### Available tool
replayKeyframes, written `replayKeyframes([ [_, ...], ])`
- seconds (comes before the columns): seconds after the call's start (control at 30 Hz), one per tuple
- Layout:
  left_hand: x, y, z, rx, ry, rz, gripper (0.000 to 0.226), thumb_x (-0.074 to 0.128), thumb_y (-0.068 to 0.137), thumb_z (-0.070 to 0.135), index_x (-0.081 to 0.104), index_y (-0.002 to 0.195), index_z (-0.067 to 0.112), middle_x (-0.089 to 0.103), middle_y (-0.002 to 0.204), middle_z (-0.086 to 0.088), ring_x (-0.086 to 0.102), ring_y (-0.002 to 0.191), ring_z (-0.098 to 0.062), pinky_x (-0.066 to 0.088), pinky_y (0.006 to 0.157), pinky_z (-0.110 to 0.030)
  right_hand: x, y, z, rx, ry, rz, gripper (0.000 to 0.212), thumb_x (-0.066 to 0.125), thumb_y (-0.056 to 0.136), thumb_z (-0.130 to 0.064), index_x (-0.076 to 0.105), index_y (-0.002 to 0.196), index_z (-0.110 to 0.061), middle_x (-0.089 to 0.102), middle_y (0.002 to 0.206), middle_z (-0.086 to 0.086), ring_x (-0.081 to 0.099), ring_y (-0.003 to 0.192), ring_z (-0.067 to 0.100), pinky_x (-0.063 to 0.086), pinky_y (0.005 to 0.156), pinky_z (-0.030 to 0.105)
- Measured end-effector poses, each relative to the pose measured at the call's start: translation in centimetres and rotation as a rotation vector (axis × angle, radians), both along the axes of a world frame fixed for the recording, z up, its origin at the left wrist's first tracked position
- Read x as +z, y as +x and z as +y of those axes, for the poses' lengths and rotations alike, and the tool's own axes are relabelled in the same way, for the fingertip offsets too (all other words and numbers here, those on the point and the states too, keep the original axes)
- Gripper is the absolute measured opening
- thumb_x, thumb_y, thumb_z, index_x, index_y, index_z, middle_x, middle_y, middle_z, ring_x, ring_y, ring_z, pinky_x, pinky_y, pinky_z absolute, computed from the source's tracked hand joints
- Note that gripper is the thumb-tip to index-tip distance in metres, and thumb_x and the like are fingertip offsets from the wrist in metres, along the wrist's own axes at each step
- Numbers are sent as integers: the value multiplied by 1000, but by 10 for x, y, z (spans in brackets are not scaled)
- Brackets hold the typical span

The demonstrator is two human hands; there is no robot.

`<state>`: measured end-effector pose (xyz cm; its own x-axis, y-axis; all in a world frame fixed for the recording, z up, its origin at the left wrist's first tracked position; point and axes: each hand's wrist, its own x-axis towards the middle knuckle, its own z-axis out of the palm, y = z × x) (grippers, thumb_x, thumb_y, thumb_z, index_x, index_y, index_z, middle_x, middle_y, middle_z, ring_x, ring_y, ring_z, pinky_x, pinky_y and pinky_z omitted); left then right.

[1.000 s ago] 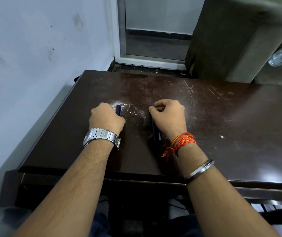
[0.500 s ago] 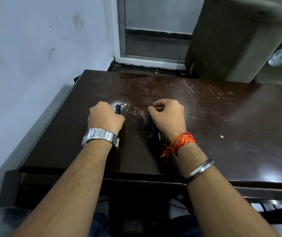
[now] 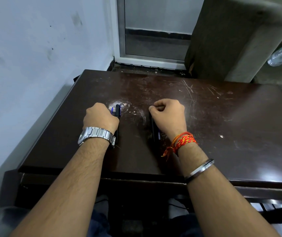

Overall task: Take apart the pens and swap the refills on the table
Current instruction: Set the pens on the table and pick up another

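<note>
Two dark pens lie on the dark brown table [image 3: 222, 117], pointing away from me. My left hand [image 3: 101, 117], with a silver watch on its wrist, rests as a fist on the left pen [image 3: 117, 111], whose black top and a bit of blue show past the knuckles. My right hand [image 3: 168, 115], with red thread and a metal bangle on its wrist, is curled over the right pen [image 3: 154, 132]; only a dark stretch shows under the palm. Whether the fingers truly grip the pens is hidden.
A pale wall runs along the table's left edge. Beyond the far edge is a door frame [image 3: 119, 31] and a dark upholstered piece [image 3: 222, 40]. A plastic bottle [image 3: 279, 56] lies at the far right. The table's front edge is near my forearms.
My left hand has shifted slightly left, showing more of the left pen's top and a blue part. The right hand has barely moved.
</note>
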<state>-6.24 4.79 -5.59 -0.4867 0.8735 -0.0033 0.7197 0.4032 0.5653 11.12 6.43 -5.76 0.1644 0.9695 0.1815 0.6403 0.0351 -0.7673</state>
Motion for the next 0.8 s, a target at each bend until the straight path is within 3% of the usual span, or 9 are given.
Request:
replayKeyframes([
  [0.1, 0, 0, 0, -5, -6, -2, 28, 69, 79, 14, 47, 62, 10, 51, 68, -11, 53, 65, -35, 44, 61, -33, 1, 2, 0, -21, -3, 11, 19, 67, 88, -24, 76, 101, -13, 67, 80, -7, 62, 78, 4, 47, 74, 12],
  [0.27, 1, 2, -1, -32, -36, 3, 28, 65, 81, 12, 44, 63, 11, 45, 63, -7, 52, 67, -34, 44, 62, -35, -1, 4, 1, -31, -12, 15, 20, 67, 89, -24, 76, 103, -13, 68, 82, -6, 60, 74, 2, 37, 58, -2],
  [0.43, -1, 2, -1, -14, -24, 14, 28, 67, 80, 14, 45, 62, 11, 45, 64, -8, 54, 67, -35, 44, 60, -35, 0, 6, 1, -79, -27, 28, 15, 64, 88, -19, 77, 92, -12, 70, 79, -2, 67, 78, 11, 45, 64, 13],
  [0.63, -1, 1, 0, -9, -31, 24, 26, 68, 79, 16, 48, 63, 11, 48, 63, -6, 51, 56, -28, 40, 52, -31, -2, 10, 4, -103, -150, -21, 14, 64, 85, -14, 76, 78, -12, 69, 82, 3, 58, 65, 8, 42, 53, 16],
  [0.8, -2, 1, 2, 9, -8, 18, 28, 67, 81, 23, 50, 63, 10, 49, 63, -6, 43, 48, -20, 34, 47, -28, -4, 5, 3, -56, -177, -55, 14, 71, 83, -22, 77, 76, -12, 68, 77, 4, 63, 72, 16, 47, 65, 23],
])
